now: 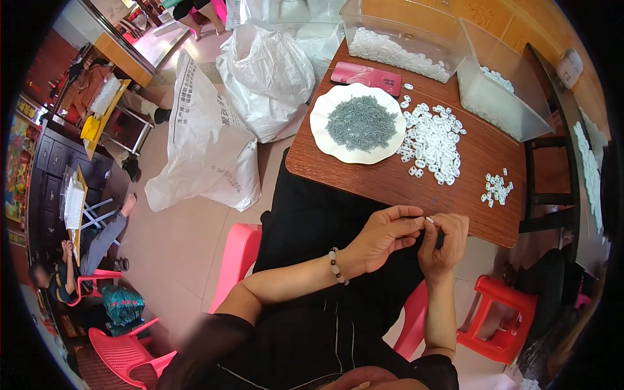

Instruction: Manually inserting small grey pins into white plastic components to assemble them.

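My left hand [383, 235] and my right hand [444, 240] meet over my lap, just below the near edge of a brown wooden table [390, 179]. Their fingertips pinch one small white plastic piece [429, 220] between them. A bead bracelet circles my left wrist. On the table a white scalloped plate [323, 135] holds a heap of small grey pins [361, 122]. A loose pile of white plastic rings [432, 140] lies right of the plate. A smaller cluster of white pieces [497, 187] sits near the table's right corner.
Two clear plastic bins [403, 39] [500, 91] with white pieces stand at the table's far side, beside a red flat case [366, 77]. Large white sacks [208, 143] sit on the tiled floor to the left. Pink chairs, a red stool [497, 318] and a seated person [71, 273] are around.
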Demonstrator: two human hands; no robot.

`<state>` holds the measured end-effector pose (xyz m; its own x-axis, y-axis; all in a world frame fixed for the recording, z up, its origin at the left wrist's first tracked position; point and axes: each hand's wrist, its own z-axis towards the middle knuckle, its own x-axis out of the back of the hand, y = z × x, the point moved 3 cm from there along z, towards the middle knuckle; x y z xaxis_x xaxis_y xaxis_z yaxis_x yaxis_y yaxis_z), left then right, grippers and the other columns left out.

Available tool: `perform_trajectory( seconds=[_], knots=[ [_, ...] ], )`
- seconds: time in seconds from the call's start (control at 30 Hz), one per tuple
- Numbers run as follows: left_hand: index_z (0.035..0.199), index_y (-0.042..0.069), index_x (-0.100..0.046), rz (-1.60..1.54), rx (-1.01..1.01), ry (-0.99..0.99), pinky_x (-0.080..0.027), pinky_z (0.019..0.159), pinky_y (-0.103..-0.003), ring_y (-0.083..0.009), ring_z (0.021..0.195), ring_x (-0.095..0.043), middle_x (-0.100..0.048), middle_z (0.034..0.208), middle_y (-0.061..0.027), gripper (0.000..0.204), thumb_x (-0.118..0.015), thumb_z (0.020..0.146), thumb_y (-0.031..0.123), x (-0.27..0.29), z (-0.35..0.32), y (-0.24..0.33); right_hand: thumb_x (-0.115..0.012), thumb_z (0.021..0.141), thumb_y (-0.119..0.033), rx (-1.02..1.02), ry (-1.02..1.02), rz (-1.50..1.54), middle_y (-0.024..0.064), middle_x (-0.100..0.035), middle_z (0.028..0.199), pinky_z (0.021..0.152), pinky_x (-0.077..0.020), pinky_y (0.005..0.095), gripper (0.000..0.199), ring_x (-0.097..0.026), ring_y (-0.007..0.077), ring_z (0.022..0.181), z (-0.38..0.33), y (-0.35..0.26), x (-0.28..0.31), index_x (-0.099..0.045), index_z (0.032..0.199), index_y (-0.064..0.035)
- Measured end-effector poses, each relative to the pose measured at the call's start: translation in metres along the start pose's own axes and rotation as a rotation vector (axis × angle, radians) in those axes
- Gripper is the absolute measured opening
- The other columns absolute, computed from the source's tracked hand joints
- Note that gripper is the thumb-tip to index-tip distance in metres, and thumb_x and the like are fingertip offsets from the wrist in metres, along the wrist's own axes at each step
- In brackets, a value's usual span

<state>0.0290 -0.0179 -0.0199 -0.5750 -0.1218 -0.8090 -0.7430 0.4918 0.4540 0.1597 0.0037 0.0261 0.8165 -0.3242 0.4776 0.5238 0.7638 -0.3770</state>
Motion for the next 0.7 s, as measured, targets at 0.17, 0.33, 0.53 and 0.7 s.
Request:
perform_trajectory(
  seconds=[0.17,0.33,0.53,0.7],
  knots=[
    [0.111,0.005,-0.061,0.252,-0.276,0.058,-0.050,0.071,-0.022,-0.0075,0.082,-0.062,-0.068,0.093,-0.0021,0.025,-0.069,0.087,0.007,-0.004,0.005,0.008,-0.067,0.082,0.001,-0.402,-0.041,0.160,0.0090,-0.060,0.079,0.063,-0.0437,0.0294,0.011,-0.055,0.0201,0.067,-0.009,0.008,0.002,-0.060,0.091,-0.0009],
    [0.108,0.000,-0.061,0.556,-0.560,0.126,-0.048,0.075,-0.019,-0.0049,0.082,-0.059,-0.064,0.091,-0.0009,0.022,-0.067,0.087,-0.002,-0.001,0.007,0.030,-0.060,0.093,-0.005,-0.936,-0.096,0.742,0.0046,-0.067,0.090,0.077,-0.0477,0.0199,0.010,-0.062,0.0077,0.084,-0.010,0.016,-0.006,-0.063,0.097,0.0038],
    [0.111,0.001,-0.060,0.615,-0.560,0.053,-0.047,0.075,-0.018,-0.0040,0.083,-0.058,-0.063,0.093,-0.0008,0.024,-0.066,0.088,0.000,0.001,0.014,0.036,-0.064,0.092,-0.010,-0.931,-0.120,0.736,0.0025,-0.067,0.078,0.065,-0.0451,0.0162,0.014,-0.061,0.0045,0.072,-0.012,0.020,-0.005,-0.066,0.092,0.0035],
    [0.112,0.001,-0.060,0.667,-0.547,0.040,-0.046,0.071,-0.017,-0.0035,0.080,-0.058,-0.065,0.091,-0.0011,0.026,-0.067,0.088,0.002,0.005,0.013,0.033,-0.066,0.090,-0.011,-0.937,-0.132,0.723,0.0013,-0.067,0.074,0.060,-0.0430,0.0156,0.013,-0.060,0.0029,0.067,-0.016,0.020,-0.004,-0.066,0.088,0.0021]
  ],
)
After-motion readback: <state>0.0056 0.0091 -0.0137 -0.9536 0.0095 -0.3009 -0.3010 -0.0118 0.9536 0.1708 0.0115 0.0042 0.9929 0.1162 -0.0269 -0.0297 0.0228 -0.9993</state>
